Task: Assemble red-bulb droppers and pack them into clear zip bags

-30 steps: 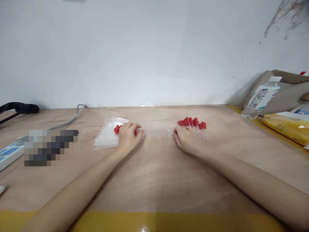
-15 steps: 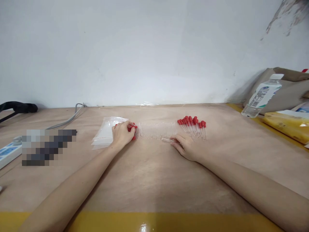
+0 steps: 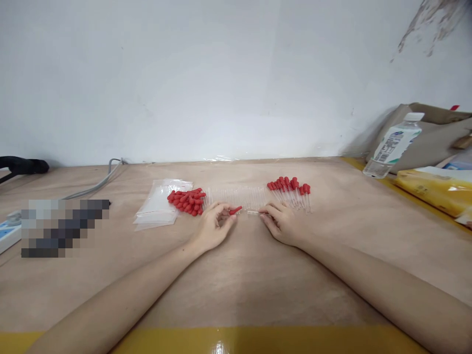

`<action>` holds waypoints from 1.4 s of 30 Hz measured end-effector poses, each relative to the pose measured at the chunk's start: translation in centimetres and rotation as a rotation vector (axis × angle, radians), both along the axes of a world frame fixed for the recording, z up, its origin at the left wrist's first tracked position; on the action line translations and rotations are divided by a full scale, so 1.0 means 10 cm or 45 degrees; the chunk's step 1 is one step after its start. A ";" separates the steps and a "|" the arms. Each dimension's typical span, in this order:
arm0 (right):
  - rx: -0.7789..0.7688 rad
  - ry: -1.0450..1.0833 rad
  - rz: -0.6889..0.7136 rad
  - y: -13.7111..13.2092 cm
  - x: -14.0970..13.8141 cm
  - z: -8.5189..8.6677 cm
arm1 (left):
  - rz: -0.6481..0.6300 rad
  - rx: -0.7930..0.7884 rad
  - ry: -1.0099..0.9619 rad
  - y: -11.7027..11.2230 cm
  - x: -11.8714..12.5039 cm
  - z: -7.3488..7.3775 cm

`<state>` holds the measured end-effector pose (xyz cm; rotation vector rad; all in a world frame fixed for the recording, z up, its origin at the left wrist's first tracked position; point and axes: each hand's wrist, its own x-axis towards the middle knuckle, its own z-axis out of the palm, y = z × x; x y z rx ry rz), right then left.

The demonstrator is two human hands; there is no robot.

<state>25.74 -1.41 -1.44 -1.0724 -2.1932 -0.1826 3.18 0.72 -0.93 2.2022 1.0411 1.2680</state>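
Left hand (image 3: 215,227): rests on the table (image 3: 236,285), fingers pinched on one red bulb (image 3: 235,210). The bulb lies roughly level, with its free end pointing right, toward the other hand.

Right hand (image 3: 283,224): rests on the table, fingertips closed on one glass tube (image 3: 253,212). The tube lies level and points left. The bulb and the tube are end to end and close together; whether they touch cannot be told.

Stock positions on the table:
- Pile of loose red bulbs (image 3: 186,201): behind and to the left of the left hand, apart from it.
- Row of clear tubes (image 3: 236,196): laid side by side between the pile and the finished pieces, just behind both hands.
- Capped droppers (image 3: 290,192): a group with red tops pointing away from the person, just behind the right hand.
- Stack of clear bags (image 3: 157,210): flat, at the left of the pile; the nearest bulbs lie against its right edge.

Surroundings:
- Water bottle (image 3: 391,145): leans against a cardboard box (image 3: 435,128) at the far right.
- Yellow pack (image 3: 431,189): in front of the box.
- Power strip (image 3: 8,232) and grey cable (image 3: 98,183): at the far left, well apart from the hands
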 end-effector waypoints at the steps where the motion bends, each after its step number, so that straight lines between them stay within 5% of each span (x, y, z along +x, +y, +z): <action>1: -0.007 0.016 0.000 -0.01 0.00 0.00 | -0.042 -0.052 -0.024 -0.01 0.02 -0.04; 13: -0.038 0.042 0.056 -0.08 -0.09 -0.01 | -0.090 -0.275 0.005 -0.01 0.01 -0.03; 20: -0.077 -0.102 0.107 -0.08 -0.10 0.02 | -0.100 -0.043 0.176 -0.04 0.06 0.02; 37: -0.027 0.121 -0.023 -0.09 -0.11 0.06 | -0.131 -0.301 0.030 -0.01 0.06 -0.05; 42: -0.025 0.136 0.036 -0.06 -0.11 0.00 | -0.065 -0.200 0.158 -0.02 0.06 -0.01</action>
